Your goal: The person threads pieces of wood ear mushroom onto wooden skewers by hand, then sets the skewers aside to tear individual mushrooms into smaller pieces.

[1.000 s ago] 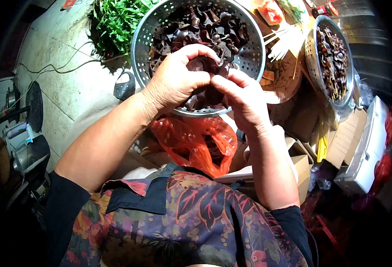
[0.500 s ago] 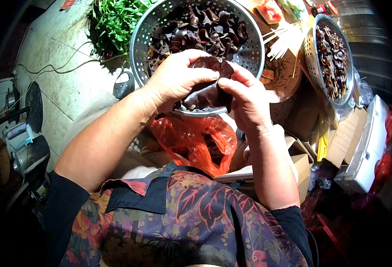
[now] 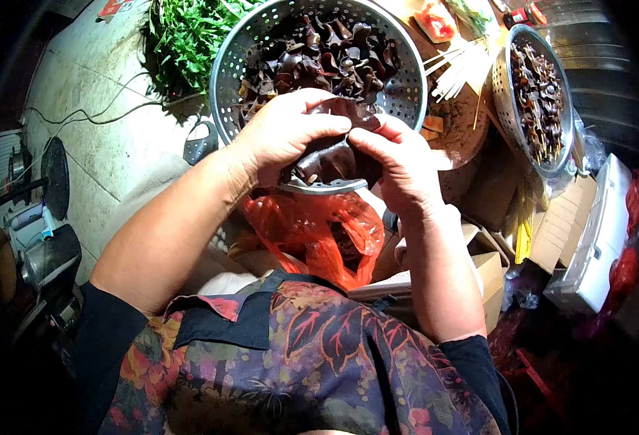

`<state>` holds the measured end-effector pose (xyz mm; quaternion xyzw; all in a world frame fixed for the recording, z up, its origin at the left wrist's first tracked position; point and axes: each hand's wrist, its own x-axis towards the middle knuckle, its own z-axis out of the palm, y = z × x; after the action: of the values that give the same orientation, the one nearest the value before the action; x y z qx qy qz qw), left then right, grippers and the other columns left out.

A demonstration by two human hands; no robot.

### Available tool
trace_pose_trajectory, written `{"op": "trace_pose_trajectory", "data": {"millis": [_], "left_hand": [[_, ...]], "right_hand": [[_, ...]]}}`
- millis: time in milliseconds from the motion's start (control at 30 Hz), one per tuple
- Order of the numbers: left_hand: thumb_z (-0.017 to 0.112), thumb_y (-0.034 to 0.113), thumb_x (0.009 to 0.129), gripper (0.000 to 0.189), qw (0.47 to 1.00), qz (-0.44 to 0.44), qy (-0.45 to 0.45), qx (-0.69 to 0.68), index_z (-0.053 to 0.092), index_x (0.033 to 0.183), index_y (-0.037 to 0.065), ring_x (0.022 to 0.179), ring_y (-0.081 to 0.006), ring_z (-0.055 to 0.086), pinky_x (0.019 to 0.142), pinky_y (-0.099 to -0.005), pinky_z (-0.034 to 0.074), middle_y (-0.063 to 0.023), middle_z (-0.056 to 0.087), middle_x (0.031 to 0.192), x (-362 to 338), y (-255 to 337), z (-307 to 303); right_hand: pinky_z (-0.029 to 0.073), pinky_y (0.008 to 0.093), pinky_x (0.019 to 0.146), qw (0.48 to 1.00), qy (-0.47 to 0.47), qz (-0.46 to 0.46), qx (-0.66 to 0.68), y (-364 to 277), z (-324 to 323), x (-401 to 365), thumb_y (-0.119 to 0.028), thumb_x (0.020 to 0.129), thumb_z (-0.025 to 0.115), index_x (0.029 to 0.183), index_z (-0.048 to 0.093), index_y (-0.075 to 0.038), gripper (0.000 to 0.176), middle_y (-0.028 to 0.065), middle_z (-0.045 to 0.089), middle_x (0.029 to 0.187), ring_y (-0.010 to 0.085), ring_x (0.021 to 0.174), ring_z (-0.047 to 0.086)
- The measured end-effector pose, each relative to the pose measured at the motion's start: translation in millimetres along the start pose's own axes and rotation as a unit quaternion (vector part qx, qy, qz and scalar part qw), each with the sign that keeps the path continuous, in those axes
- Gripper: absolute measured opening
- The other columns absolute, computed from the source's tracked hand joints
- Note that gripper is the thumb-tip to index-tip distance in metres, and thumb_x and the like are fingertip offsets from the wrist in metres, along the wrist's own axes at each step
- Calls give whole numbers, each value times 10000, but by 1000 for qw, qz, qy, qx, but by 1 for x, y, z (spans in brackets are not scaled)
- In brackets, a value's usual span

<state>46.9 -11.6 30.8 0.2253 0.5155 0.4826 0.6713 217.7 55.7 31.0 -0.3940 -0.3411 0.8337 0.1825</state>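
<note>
Both hands hold one dark brown piece of wood ear fungus (image 3: 334, 156) over the near rim of a large metal colander (image 3: 416, 80). My left hand (image 3: 290, 129) pinches it from the left, thumb on top. On the other side my right hand (image 3: 399, 156) grips its edge between thumb and fingers, the two thumb tips close together. Many dark fungus pieces (image 3: 327, 58) lie inside the colander. Below its near rim is a red plastic bag (image 3: 316, 228), partly open.
Green leafy vegetables (image 3: 189, 47) lie at the upper left. Pale skewers (image 3: 456, 69) rest on a round board (image 3: 472, 123). A second colander (image 3: 504, 94) at right holds skewered dark pieces (image 3: 540, 101). Cardboard (image 3: 562, 225) and a white foam box (image 3: 595, 239) are at right.
The view has shifted slightly. Both thumbs remain near each other on the fungus piece, which appears a little more spread at its upper edge.
</note>
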Motion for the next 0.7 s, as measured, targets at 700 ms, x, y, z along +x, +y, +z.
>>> {"op": "trace_pose_trajectory", "data": {"millis": [700], "left_hand": [[582, 132, 799, 139, 990, -48, 14, 134, 628, 784, 2, 562, -95, 566, 536, -227, 459, -44, 626, 706, -12, -3, 8]], "right_hand": [[464, 212, 605, 979, -22, -55, -193, -4, -2, -6, -93, 751, 711, 844, 633, -24, 139, 0, 634, 748, 50, 654, 543]]}}
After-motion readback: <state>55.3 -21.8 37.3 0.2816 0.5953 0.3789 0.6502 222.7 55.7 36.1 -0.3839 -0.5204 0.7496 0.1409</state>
